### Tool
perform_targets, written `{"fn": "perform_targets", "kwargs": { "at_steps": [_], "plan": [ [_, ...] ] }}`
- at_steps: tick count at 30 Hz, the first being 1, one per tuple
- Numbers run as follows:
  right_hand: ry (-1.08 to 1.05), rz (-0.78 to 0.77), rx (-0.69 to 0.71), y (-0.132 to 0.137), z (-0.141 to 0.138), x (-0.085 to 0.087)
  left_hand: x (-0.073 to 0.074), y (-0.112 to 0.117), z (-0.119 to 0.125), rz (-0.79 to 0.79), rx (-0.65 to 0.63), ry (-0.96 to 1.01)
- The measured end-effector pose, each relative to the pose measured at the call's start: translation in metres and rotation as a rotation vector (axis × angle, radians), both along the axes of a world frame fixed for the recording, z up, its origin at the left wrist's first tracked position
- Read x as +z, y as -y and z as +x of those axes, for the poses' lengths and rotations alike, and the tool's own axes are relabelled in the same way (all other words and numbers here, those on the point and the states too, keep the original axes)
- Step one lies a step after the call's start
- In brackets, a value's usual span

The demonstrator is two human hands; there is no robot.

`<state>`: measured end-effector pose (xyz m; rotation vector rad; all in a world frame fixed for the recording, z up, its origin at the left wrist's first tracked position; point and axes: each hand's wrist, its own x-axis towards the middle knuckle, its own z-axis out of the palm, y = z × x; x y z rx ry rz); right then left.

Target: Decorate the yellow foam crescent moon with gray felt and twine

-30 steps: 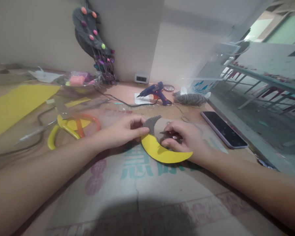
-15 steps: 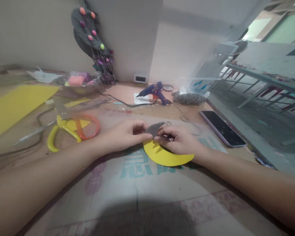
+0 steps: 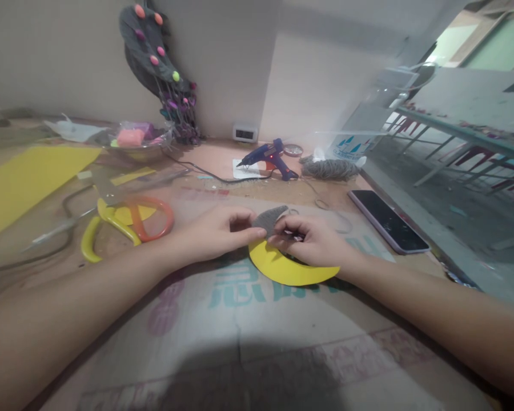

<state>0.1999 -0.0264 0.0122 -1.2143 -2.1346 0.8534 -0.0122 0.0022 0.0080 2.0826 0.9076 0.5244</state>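
A yellow paper crescent (image 3: 295, 268) is held between my hands, just above the cardboard. Grey yarn (image 3: 269, 220) is wrapped closely round its upper tip; the rest of the crescent is bare yellow. My left hand (image 3: 229, 228) pinches the crescent's left side, thumb pressed on top near the edge of the wrapping. On the inner curve, my right hand (image 3: 312, 237) is closed at the end of the wrapped part, its fingertips pinched on the yarn. Part of the crescent's inner edge is hidden behind my right fingers.
A blue glue gun (image 3: 268, 157) stands at the back beside a grey yarn skein (image 3: 332, 169). At the right edge lies a phone (image 3: 388, 221). Orange-and-yellow scissors (image 3: 154, 220) and a yellow sheet (image 3: 29, 177) are on the left. A decorated grey crescent (image 3: 143, 51) hangs on the wall.
The view has shifted slightly. Both hands keep nearly the same hold on the crescent, with only slight movement of the right fingers.
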Motion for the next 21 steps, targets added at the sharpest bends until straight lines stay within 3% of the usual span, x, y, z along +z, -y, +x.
{"fn": "perform_targets", "kwargs": {
  "at_steps": [14,21],
  "plan": [
    [-0.024,-0.021,0.037,-0.0024,0.0013,0.0015,0.0011,0.002,0.0,0.059,-0.022,0.0],
    [-0.055,-0.026,0.056,-0.0019,0.0013,0.0002,0.0031,0.008,0.0011,0.207,0.043,0.01]
  ]
}}
